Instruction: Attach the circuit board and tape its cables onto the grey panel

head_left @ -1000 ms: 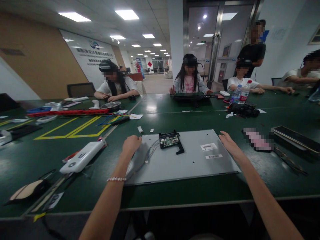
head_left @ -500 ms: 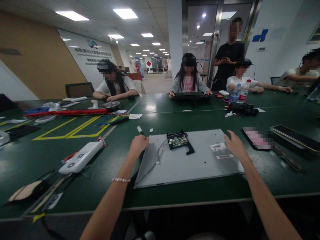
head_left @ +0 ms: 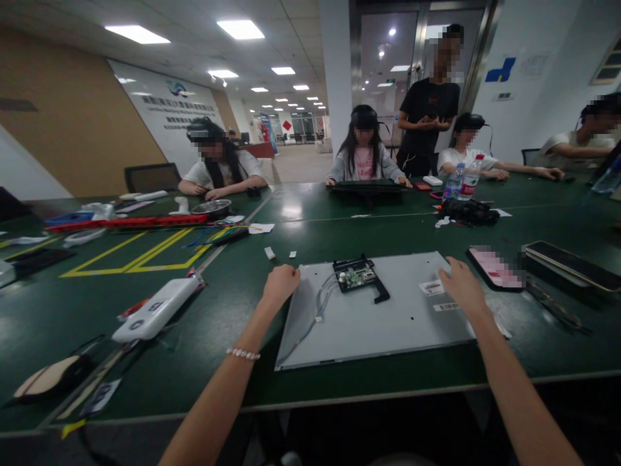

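A flat silver LCD panel (head_left: 359, 330) lies on the green table before me, metal back facing up. Mounted near its far edge is a small green circuit board (head_left: 359, 277) in a black bracket, and thin grey cables (head_left: 320, 304) run from it toward the near left corner. My left hand (head_left: 284, 285) is closed on the panel's far left edge, its fingertips partly hidden. At the right edge my right hand (head_left: 463, 285) has its thumb on the panel beside the white labels (head_left: 431, 287), with the fingers curled round the outer side.
To the right lie a phone with a pink screen (head_left: 495, 266), a dark phone (head_left: 577, 265) and tweezers-like dark tools (head_left: 555, 307). A white power bank (head_left: 158, 309) and a beige-and-black mouse (head_left: 51, 378) are on the left. Other people sit across the table; bottles (head_left: 468, 178) stand near them.
The panel has slid a little to the right, with my left hand moving along. My right hand, earlier with fingers spread, has closed in on the right edge.
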A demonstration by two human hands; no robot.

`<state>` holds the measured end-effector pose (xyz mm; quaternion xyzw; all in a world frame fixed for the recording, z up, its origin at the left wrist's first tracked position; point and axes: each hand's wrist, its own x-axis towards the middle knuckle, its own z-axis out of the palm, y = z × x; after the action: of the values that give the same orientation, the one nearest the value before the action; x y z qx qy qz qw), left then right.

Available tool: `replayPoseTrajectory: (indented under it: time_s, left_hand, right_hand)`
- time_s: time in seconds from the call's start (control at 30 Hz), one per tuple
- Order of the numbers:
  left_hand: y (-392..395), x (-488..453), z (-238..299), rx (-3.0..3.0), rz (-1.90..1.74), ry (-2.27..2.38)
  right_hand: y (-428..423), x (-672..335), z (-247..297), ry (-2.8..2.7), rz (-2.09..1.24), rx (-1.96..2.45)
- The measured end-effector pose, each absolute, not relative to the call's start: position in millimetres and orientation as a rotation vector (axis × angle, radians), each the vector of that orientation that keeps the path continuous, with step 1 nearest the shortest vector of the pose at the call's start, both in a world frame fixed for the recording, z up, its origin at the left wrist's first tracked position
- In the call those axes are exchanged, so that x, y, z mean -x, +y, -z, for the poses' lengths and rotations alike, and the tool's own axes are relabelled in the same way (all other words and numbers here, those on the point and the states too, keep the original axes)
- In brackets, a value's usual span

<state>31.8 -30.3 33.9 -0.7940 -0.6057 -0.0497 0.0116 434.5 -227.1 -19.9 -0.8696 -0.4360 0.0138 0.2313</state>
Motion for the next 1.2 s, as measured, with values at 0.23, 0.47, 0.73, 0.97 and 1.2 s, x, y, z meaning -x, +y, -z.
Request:
replayPoseTrajectory:
  time_s: [0.23, 0.47, 0.73, 0.97, 1.2]
  left_hand:
    - [-34.5, -37.6, -33.3, 2.501, 0.159, -1.869]
    - [-46.0, -52.1, -41.4, 2.471, 0.130, -1.875]
    - [-65.7, -102.6, -61.1, 2.901, 0.319, -1.296]
    - [-51.8, -120.2, -41.6, 3.306, -0.094, -1.209]
    - [-57.7, -117.1, -28.9, 3.444, 0.289, -1.132]
  right_hand:
    - [-230.6, -433.3, 19.6, -1.213, 0.038, 2.515]
    - [-232.1, -429.1, 17.2, -1.234, 0.125, 2.599]
    - [-215.3, -425.3, 19.4, -1.565, 0.167, 2.272]
    - [-197.8, -409.4, 4.7, -1.826, -0.100, 1.924]
    - [-179.9, -403.5, -9.0, -1.905, -0.332, 1.673]
